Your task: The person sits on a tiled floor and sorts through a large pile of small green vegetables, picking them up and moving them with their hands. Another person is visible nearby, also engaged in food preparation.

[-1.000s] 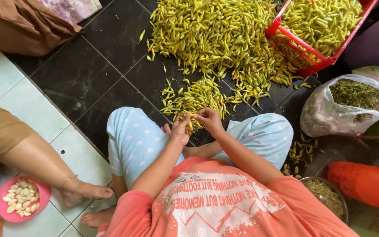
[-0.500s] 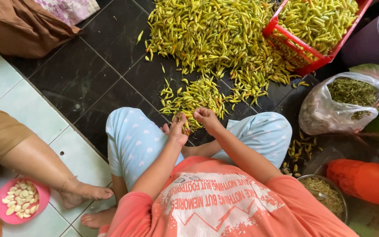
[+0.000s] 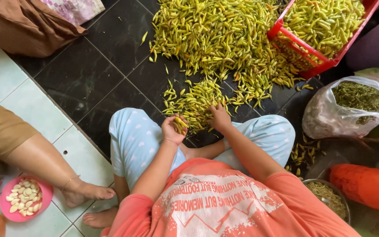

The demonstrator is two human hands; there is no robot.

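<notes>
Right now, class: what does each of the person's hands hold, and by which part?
The left hand cups a few yellow-green chillies in its palm. The right hand rests on the small chilli pile; its grip cannot be told.

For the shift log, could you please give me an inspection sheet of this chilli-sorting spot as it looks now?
Surface: dark tiled floor, pale tiles at one side.
Job's things: small chilli pile before the knees; large chilli heap beyond; red crate full of chillies.
Clutter: plastic bag of green stems; metal bowl; orange container; pink dish of peeled garlic.
Hands: left hand holds a few chillies, fingers curled; right hand rests on the small pile.
Cables: nothing seen.
Surroundings: another person's leg and foot beside; brown cloth at the far corner.
</notes>
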